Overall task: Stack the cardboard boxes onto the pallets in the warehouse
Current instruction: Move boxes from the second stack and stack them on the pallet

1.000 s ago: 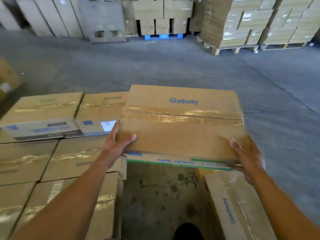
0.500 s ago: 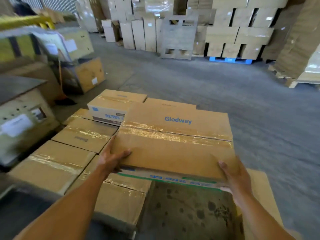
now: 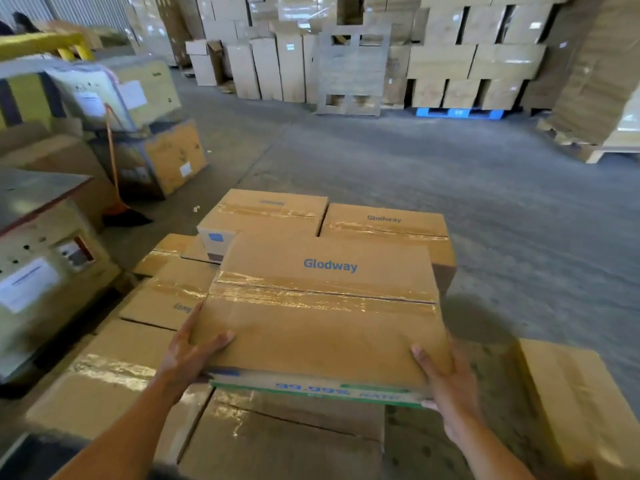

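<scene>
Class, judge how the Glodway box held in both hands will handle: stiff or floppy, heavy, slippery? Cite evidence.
Probably stiff: the carried box shows flat faces, though the left hand and right hand hold only its near corners. Likely moderate weight, since it is held clear of the stacked boxes. Its glossy tape may be slick.

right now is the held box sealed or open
Sealed: glossy tape covers the closed flap seam of the box, gripped by left hand and right hand.

One wide-angle camera, worn on the head, looks forward and down from just behind and above the carried box (image 3: 322, 327), very near it. Beyond the carried box it takes in the warehouse floor (image 3: 485, 188) and the far stacks (image 3: 474, 64).
</scene>
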A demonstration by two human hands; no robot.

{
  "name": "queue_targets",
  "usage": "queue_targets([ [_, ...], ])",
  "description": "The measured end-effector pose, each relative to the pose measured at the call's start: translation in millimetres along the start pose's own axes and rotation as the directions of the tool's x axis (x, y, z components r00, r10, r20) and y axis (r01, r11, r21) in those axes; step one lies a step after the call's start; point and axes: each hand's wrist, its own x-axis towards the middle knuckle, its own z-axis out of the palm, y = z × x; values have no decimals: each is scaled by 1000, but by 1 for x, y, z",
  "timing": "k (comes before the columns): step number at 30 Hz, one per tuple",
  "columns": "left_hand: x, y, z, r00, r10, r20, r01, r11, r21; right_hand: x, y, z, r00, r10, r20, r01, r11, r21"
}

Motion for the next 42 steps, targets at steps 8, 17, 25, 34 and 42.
queue_targets([
  [8, 168, -34, -172, 985, -170, -8, 170, 976, 134, -23, 45, 218, 983, 128, -129, -150, 974, -171],
  [17, 301, -53, -224, 974, -181, 135, 170, 982, 88, 14, 37, 345, 970, 148, -192, -184, 965, -187],
  [25, 375, -65, -222, 967, -185, 174, 172, 981, 85, 72, 60, 391, 965, 160, -208, -207, 950, -232],
  [34, 410, -90, -215, 969, -163, 187, 147, 985, 93, 102, 89, 412, 952, 208, -226, -268, 922, -281],
  [42, 407, -79, -218, 982, -111, 154, 60, 951, 302, 107, 87, 406, 965, 183, -186, -255, 815, -520],
])
